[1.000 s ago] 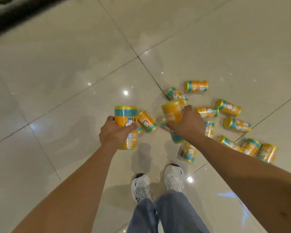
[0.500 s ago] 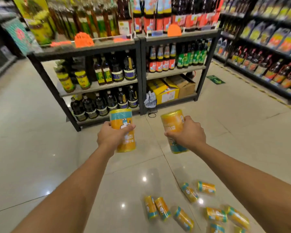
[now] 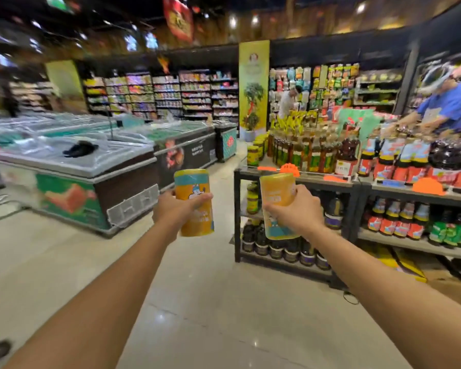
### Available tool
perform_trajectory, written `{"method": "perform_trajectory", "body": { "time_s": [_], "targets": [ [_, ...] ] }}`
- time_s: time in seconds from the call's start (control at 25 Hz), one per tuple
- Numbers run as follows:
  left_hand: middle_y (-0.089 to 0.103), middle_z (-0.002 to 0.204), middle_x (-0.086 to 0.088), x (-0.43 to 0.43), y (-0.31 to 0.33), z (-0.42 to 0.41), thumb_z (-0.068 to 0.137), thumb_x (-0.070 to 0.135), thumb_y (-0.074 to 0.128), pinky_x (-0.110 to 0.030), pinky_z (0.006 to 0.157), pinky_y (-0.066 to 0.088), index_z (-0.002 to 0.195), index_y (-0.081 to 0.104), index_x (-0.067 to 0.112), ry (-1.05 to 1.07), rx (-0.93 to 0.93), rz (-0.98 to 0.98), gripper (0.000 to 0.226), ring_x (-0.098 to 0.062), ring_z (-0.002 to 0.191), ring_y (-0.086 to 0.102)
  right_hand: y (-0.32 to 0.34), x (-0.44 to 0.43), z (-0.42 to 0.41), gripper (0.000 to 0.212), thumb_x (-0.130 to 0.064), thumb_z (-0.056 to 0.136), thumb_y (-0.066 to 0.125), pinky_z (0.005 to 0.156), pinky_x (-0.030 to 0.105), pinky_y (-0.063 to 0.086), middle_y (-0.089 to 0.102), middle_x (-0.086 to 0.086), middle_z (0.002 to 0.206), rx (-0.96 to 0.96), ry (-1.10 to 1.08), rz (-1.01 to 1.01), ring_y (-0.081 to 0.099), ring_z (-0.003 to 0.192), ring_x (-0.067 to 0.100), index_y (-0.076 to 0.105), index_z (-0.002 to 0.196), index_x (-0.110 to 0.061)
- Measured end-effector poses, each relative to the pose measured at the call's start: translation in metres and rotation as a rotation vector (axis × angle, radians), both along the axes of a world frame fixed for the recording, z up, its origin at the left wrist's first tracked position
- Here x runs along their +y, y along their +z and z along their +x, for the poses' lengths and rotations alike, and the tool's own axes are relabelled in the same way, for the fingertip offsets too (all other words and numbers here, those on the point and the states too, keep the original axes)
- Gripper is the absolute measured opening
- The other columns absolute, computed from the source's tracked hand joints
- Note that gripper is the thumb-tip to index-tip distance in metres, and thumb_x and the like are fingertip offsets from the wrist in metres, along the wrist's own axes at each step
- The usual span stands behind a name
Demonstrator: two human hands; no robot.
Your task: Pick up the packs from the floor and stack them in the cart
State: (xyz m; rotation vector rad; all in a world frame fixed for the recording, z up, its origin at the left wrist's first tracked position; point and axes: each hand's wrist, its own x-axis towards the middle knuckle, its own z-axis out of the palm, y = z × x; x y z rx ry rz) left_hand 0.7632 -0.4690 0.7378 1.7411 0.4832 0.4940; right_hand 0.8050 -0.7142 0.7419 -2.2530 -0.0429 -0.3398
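My left hand (image 3: 175, 209) grips an upright orange pack with teal bands (image 3: 194, 187) at chest height, left of centre. My right hand (image 3: 293, 213) grips a second orange and teal pack (image 3: 277, 194), held a little to the right at the same height. Both arms are stretched forward. The other packs on the floor are out of view, and no cart shows in the frame.
A dark shelf rack (image 3: 290, 179) loaded with bottles stands right in front of my right hand. Chest freezers (image 3: 96, 169) line the left side. A person in blue (image 3: 447, 107) works behind the rack at far right. Shiny tiled floor (image 3: 210, 302) lies below my arms.
My view has swung up and to the left, from the floor and the bottle shelves to the store aisle. Both hands still hold their packs; the loose packs have left the frame.
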Motion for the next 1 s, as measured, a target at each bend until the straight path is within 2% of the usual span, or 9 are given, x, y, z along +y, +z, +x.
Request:
{"method": "perform_trajectory", "body": {
  "time_s": [0.08, 0.2, 0.36, 0.48, 0.68, 0.76, 0.84, 0.88, 1.0],
  "targets": [
    [0.07, 0.096, 0.0, 0.037, 0.017, -0.056, 0.019, 0.065, 0.081, -0.043, 0.084, 0.056, 0.094, 0.064, 0.023, 0.154, -0.034, -0.006, 0.088, -0.022, 0.088, 0.068, 0.015, 0.046, -0.019, 0.068, -0.059, 0.064, 0.076, 0.086, 0.04, 0.051, 0.062, 0.004, 0.114, -0.019, 0.122, 0.029, 0.06, 0.104, 0.025, 0.051, 0.112, -0.018],
    [0.067, 0.102, 0.0, 0.094, 0.036, -0.138, 0.044, 0.055, 0.087, -0.042, 0.09, 0.053, 0.104, 0.063, 0.022, 0.368, -0.073, 0.038, 0.073, -0.022, 0.095, 0.065, 0.03, 0.123, -0.054, 0.065, -0.056, 0.064, 0.078, 0.087, 0.043, 0.051, 0.061, 0.005, 0.115, -0.014, 0.315, 0.092, 0.059, 0.105, 0.025, 0.05, 0.109, -0.019],
    [0.066, 0.103, -0.001, 0.172, 0.04, -0.239, 0.044, 0.057, 0.086, -0.036, 0.086, 0.052, 0.107, 0.062, 0.018, 0.546, -0.015, 0.056, 0.078, -0.022, 0.095, 0.063, 0.037, 0.225, -0.107, 0.061, -0.049, 0.065, 0.08, 0.087, 0.044, 0.052, 0.061, 0.006, 0.113, 0.003, 0.528, 0.163, 0.06, 0.103, 0.026, 0.05, 0.108, -0.017],
    [0.064, 0.098, 0.0, 0.237, 0.028, -0.314, 0.052, 0.054, 0.086, -0.033, 0.082, 0.052, 0.098, 0.057, 0.02, 0.679, 0.008, 0.051, 0.064, -0.02, 0.088, 0.061, 0.033, 0.312, -0.16, 0.065, -0.046, 0.067, 0.081, 0.087, 0.042, 0.051, 0.06, 0.004, 0.111, 0.004, 0.689, 0.152, 0.059, 0.104, 0.025, 0.05, 0.116, -0.015],
    [0.065, 0.091, 0.0, 0.315, -0.003, -0.435, 0.057, 0.049, 0.086, -0.024, 0.062, 0.047, 0.098, 0.06, 0.015, 0.844, 0.087, 0.012, 0.059, -0.013, 0.073, 0.061, 0.008, 0.445, -0.251, 0.062, -0.049, 0.061, 0.083, 0.085, 0.046, 0.053, 0.064, 0.002, 0.105, 0.058, 0.871, 0.11, 0.062, 0.097, 0.023, 0.052, 0.105, -0.019],
    [0.07, 0.092, -0.003, 0.348, -0.016, -0.487, 0.052, 0.051, 0.087, -0.03, 0.067, 0.054, 0.099, 0.063, 0.013, 0.91, 0.116, -0.016, 0.065, -0.016, 0.075, 0.066, -0.008, 0.493, -0.29, 0.057, -0.048, 0.059, 0.083, 0.082, 0.043, 0.054, 0.065, 0.002, 0.102, 0.086, 0.927, 0.098, 0.062, 0.092, 0.02, 0.054, 0.1, -0.02],
    [0.072, 0.09, -0.004, 0.382, -0.025, -0.531, 0.035, 0.063, 0.086, -0.04, 0.075, 0.058, 0.097, 0.064, 0.016, 0.95, 0.131, -0.058, 0.081, -0.021, 0.078, 0.07, -0.021, 0.538, -0.326, 0.06, -0.046, 0.06, 0.083, 0.079, 0.041, 0.055, 0.065, 0.003, 0.102, 0.126, 0.968, 0.089, 0.062, 0.092, 0.022, 0.056, 0.105, -0.017],
    [0.073, 0.088, -0.004, 0.399, -0.028, -0.549, 0.03, 0.067, 0.086, -0.04, 0.074, 0.058, 0.095, 0.064, 0.018, 0.97, 0.14, -0.084, 0.084, -0.021, 0.077, 0.07, -0.025, 0.56, -0.341, 0.063, -0.046, 0.061, 0.083, 0.079, 0.042, 0.055, 0.065, 0.004, 0.103, 0.144, 0.981, 0.079, 0.062, 0.094, 0.023, 0.056, 0.109, -0.016],
    [0.068, 0.08, 0.0, 0.441, -0.029, -0.583, 0.056, 0.05, 0.086, -0.023, 0.054, 0.048, 0.09, 0.062, 0.016, 1.003, 0.123, -0.069, 0.054, -0.011, 0.066, 0.063, -0.033, 0.617, -0.37, 0.061, -0.045, 0.066, 0.081, 0.077, 0.037, 0.053, 0.061, 0.003, 0.1, 0.145, 1.04, 0.057, 0.058, 0.09, 0.021, 0.055, 0.11, -0.014]
  ]
}}
